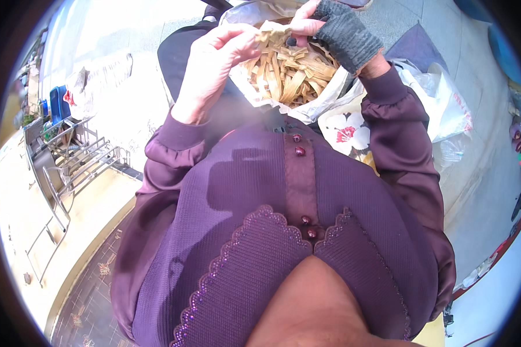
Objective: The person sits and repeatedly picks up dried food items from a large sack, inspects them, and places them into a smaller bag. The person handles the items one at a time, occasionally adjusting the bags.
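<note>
My bare left hand [217,61] pinches one end of a pale yellow dried strip [271,32] between thumb and fingers. My right hand [330,28], in a grey knitted fingerless glove, grips the strip's other end. A small dark round thing [291,41] shows by the right fingertips; I cannot tell what it is. Just beneath both hands is a heap of similar tan, flat, curled strips [292,75]. They lie in an open white sack [330,89] in front of me, its rim folded outward.
White plastic bags [446,104] lie right of the sack, near a dark cloth [419,46]. A cloth with a red-and-white flower [346,133] lies close to my right forearm. Left stand metal-framed chairs [63,162] and a blue object [58,104]. Pale sheeting covers the ground.
</note>
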`<control>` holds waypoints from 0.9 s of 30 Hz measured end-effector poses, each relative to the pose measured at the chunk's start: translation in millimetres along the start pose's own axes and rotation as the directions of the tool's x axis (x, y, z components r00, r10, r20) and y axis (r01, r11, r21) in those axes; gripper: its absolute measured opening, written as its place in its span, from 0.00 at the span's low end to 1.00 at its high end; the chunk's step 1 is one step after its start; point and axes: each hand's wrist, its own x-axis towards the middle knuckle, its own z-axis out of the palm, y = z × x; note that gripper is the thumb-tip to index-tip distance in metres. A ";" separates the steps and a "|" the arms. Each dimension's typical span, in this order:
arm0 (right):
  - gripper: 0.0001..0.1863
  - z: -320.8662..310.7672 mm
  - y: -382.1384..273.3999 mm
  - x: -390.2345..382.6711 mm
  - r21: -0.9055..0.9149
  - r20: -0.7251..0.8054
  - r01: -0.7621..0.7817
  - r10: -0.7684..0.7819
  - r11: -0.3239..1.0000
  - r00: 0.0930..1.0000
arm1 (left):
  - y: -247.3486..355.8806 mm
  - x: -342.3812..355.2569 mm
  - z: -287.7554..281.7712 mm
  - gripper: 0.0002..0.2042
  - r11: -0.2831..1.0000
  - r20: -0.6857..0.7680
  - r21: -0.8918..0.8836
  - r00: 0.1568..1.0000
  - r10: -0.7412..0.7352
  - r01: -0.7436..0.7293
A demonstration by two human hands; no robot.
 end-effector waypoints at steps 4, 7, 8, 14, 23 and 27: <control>0.06 12.8 11.6 3.3 -0.304 -0.125 0.115 -0.159 0.946 0.979 | -21.9 12.0 -0.6 0.11 0.999 -0.007 0.018 0.999 0.042 -0.042; 0.06 12.4 23.4 5.4 -0.303 -0.033 0.208 -0.228 0.930 0.973 | -24.2 12.4 -1.9 0.10 0.964 0.011 0.221 0.989 0.147 -0.146; 0.07 10.6 25.3 8.3 -0.264 0.038 0.208 -0.205 0.942 0.978 | -25.1 11.1 -2.3 0.10 0.946 0.021 0.274 0.985 0.174 -0.173; 0.24 10.0 48.8 16.3 -0.076 0.285 -0.018 0.039 0.997 0.958 | -20.9 7.5 7.5 0.10 0.898 0.056 0.402 0.984 0.169 -0.178; 0.10 17.3 31.6 5.9 0.037 0.299 0.089 -0.096 0.995 0.949 | -12.8 -1.6 22.1 0.08 0.991 -0.025 -0.041 0.991 -0.130 0.129; 0.10 27.9 17.0 3.6 0.058 0.308 -0.098 0.075 0.994 0.948 | 11.9 -9.7 25.9 0.10 0.966 -0.032 -0.196 0.983 -0.180 0.170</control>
